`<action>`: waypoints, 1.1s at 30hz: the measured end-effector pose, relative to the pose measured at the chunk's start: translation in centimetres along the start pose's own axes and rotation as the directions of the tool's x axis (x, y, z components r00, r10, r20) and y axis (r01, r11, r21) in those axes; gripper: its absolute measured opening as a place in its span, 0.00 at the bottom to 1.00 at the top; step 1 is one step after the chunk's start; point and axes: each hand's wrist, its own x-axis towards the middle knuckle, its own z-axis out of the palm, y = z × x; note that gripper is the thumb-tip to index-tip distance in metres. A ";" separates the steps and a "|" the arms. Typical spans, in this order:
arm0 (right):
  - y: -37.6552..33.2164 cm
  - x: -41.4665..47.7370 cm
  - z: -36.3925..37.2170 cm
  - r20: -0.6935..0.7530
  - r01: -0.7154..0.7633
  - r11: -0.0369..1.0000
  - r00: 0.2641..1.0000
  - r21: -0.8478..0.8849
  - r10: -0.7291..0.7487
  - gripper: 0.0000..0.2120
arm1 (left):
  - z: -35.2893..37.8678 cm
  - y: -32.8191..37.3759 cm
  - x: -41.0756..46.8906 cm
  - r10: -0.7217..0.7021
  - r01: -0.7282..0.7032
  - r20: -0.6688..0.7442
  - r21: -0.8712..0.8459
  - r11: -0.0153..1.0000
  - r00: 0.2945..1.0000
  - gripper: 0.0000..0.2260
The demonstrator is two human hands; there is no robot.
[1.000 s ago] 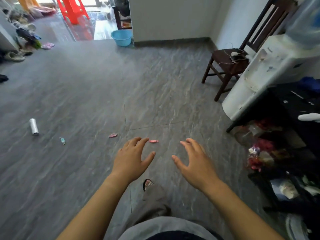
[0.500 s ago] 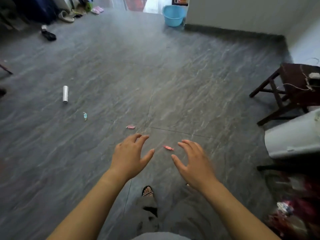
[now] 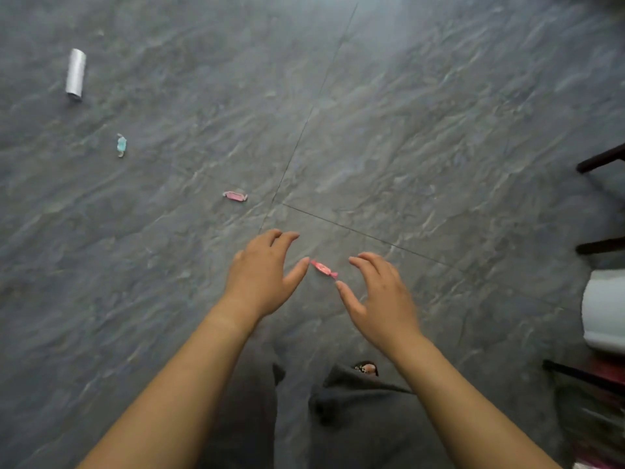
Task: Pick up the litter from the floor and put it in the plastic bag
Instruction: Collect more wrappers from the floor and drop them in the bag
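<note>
A pink sweet wrapper (image 3: pixel 324 268) lies on the grey tiled floor (image 3: pixel 406 130) between my two hands. My left hand (image 3: pixel 265 277) hovers just left of it, fingers spread, holding nothing. My right hand (image 3: pixel 380 299) is just right of it, also open and empty. A second pink wrapper (image 3: pixel 235 196) lies further out to the left. A turquoise wrapper (image 3: pixel 121 144) and a silver tube (image 3: pixel 75 74) lie at the far left. No plastic bag is in view.
Dark chair legs (image 3: pixel 600 160) stand at the right edge, with a white appliance (image 3: pixel 605 309) below them. My grey trouser legs (image 3: pixel 338 418) and a sandalled foot (image 3: pixel 367 368) show at the bottom.
The view has tilted further down and closer to the floor; the bucket, wall and chair seat left the frame. Both hands stay open, now flanking the nearest pink wrapper.
</note>
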 end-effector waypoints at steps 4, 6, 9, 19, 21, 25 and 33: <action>8.5 7.2 13.7 0.003 0.006 1.000 1.000 -0.006 -0.006 0.21 | 12.8 -7.3 9.2 0.081 -0.083 0.037 0.063 0.995 0.996 0.23; 12.3 10.5 20.2 0.014 0.017 1.000 1.000 -0.011 -0.017 0.20 | 19.0 -11.0 13.2 0.123 -0.131 0.071 0.119 0.984 0.990 0.23; 17.5 14.5 28.9 0.042 0.008 0.999 0.999 -0.039 -0.006 0.19 | 27.5 -16.2 18.2 0.156 -0.177 0.127 0.176 0.968 0.980 0.23; 24.4 17.4 40.7 0.162 -0.159 0.979 0.970 -0.126 0.178 0.22 | 42.1 -28.8 21.2 0.122 -0.166 0.197 0.224 0.960 0.973 0.29; 24.0 17.1 40.7 0.165 -0.180 0.973 0.965 -0.148 0.204 0.22 | 42.2 -29.5 20.6 0.119 -0.156 0.177 0.215 0.964 0.977 0.28; 23.5 18.0 41.9 0.111 -0.194 0.976 0.972 -0.102 0.205 0.18 | 42.2 -30.4 20.5 0.121 -0.147 0.127 0.222 0.964 0.985 0.27; 18.3 21.5 44.6 0.061 -0.075 0.995 0.996 0.063 0.071 0.13 | 40.3 -32.6 21.6 0.061 -0.072 0.088 0.128 0.989 0.994 0.29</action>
